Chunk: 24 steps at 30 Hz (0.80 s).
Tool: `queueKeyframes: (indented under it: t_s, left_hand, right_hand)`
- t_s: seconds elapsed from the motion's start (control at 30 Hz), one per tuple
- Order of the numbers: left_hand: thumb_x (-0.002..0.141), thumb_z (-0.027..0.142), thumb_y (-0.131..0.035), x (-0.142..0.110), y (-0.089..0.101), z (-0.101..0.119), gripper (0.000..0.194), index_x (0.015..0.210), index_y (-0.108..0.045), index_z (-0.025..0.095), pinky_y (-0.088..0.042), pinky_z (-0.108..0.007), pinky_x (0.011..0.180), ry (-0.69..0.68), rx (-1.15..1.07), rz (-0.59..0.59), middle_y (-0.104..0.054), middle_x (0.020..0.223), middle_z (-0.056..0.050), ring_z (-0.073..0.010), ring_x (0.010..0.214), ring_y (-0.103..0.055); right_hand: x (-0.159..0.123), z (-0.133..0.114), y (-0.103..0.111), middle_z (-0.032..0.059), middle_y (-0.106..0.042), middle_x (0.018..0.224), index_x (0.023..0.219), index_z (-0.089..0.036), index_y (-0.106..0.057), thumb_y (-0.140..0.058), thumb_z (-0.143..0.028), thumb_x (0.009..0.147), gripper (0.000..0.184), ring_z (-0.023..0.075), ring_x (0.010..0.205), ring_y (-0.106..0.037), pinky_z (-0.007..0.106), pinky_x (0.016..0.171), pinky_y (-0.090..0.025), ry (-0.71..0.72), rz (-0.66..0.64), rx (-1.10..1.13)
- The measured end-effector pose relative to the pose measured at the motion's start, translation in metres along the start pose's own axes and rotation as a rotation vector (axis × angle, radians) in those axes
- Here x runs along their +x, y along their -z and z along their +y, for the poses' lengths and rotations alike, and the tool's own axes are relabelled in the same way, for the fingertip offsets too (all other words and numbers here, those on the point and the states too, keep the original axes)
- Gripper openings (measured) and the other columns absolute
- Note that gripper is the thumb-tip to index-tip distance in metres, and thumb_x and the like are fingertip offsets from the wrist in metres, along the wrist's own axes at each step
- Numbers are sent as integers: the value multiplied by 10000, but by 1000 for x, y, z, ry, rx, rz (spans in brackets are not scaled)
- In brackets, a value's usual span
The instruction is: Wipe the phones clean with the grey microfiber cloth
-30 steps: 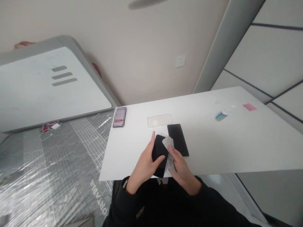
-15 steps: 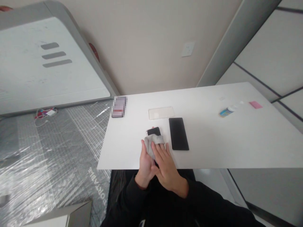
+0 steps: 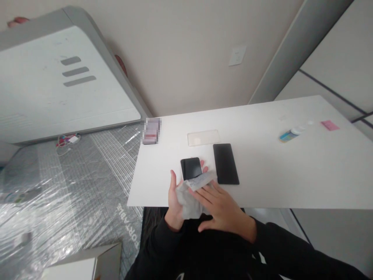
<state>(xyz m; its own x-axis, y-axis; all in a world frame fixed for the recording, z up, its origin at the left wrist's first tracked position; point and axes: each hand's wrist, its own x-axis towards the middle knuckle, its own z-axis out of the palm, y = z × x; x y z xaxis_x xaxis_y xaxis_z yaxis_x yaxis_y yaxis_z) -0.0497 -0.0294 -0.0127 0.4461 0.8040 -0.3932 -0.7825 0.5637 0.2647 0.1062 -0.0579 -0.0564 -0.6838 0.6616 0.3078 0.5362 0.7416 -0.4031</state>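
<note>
A smartphone [image 3: 191, 168] with a black screen rests face up in my left hand [image 3: 175, 198], whose thumb stands up at its left while fingertips show past its right edge. Over the phone's near part lies a grey cloth [image 3: 190, 202], hiding that end. My right hand [image 3: 223, 208] has the cloth under its long, straight fingers, with the thumb held apart from it. Just right of the phone, a black tablet [image 3: 226, 163] lies flat on the white table [image 3: 262, 171]. Beyond the phone is a clear phone case [image 3: 203, 138].
At the table's far left corner sits a blurred-out pinkish item [image 3: 151, 131]. To the right lie a small bottle [image 3: 290, 134] with a blue label and a pink pad [image 3: 330, 125]. A wall with a socket [image 3: 237, 55] rises behind. An open box [image 3: 87, 264] stands on the floor at lower left.
The cloth and my right hand have slid toward me and to the right, baring more of the phone's screen. The cloth is more spread out. The view has shifted slightly.
</note>
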Motion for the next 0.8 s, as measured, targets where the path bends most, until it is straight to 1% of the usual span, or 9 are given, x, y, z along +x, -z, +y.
queueKeyframes:
  t_s: [0.13,0.2,0.27,0.33,0.4,0.5,0.6,0.7,0.8]
  left_hand:
    - [1052,647,-190,-3,-2,-6,782,1508,-510,98,-297,-462,1261,69,24,96,-668,1413,-168,-307,1456,-500]
    - [1052,644,-181,-6,-4,-3,783,1532,-477,101,-309,-456,1256,72,31,111,-665,1417,-170,-303,1448,-510]
    - [1040,671,-176,-8,-5,4,810,1579,-401,110,-303,-468,1257,39,32,77,-613,1480,-174,-307,1473,-478]
    - [1020,709,-211,-11,-4,9,841,1602,-354,119,-300,-490,1253,23,48,25,-564,1529,-184,-324,1489,-453]
    - [1003,734,-250,-14,-1,8,864,1587,-384,112,-309,-516,1242,83,84,6,-559,1527,-202,-353,1476,-465]
    - [1009,722,-285,-15,4,-1,793,1518,-509,157,-335,-508,1232,171,114,52,-642,1450,-161,-347,1419,-539]
    - [1013,710,-305,-13,5,-6,772,1499,-533,155,-354,-450,1228,153,105,89,-676,1410,-139,-312,1403,-562]
    - [1005,734,-275,-12,2,-3,834,1562,-436,134,-331,-454,1243,79,88,82,-596,1507,-147,-309,1453,-505]
    - [988,767,-244,-13,-2,-3,887,1578,-404,124,-286,-508,1262,86,87,89,-557,1538,-172,-336,1490,-450]
  right_hand:
    - [12,5,12,237,-499,1561,1626,-28,-260,-363,-919,847,1188,391,1430,-465,612,1222,-290,-122,66,-48]
    - [12,0,14,223,-481,1580,1624,-33,-273,-382,-926,839,1194,372,1455,-442,570,1243,-273,-54,41,3]
    - [5,-5,16,175,-514,1569,1622,-82,-310,-388,-898,869,1113,319,1452,-459,506,1254,-271,73,-23,59]
    - [-3,-3,19,140,-560,1538,1612,-125,-348,-373,-856,914,1011,285,1429,-489,487,1251,-275,154,-64,66]
    - [-6,4,24,160,-582,1510,1601,-123,-371,-346,-838,933,979,305,1401,-513,533,1234,-285,111,-44,12]
    - [0,10,30,218,-586,1482,1602,-77,-354,-342,-873,898,1063,350,1355,-538,597,1219,-277,-31,6,-39]
    - [4,0,28,204,-598,1472,1588,-55,-377,-387,-903,861,1117,337,1350,-539,552,1243,-269,28,-13,29]
    - [-9,-11,24,159,-612,1476,1583,-98,-403,-431,-842,911,1003,303,1361,-540,510,1232,-325,163,-56,90]
    - [-20,-9,26,133,-698,1363,1568,-129,-444,-472,-598,1042,705,273,1257,-629,482,1166,-439,120,69,41]
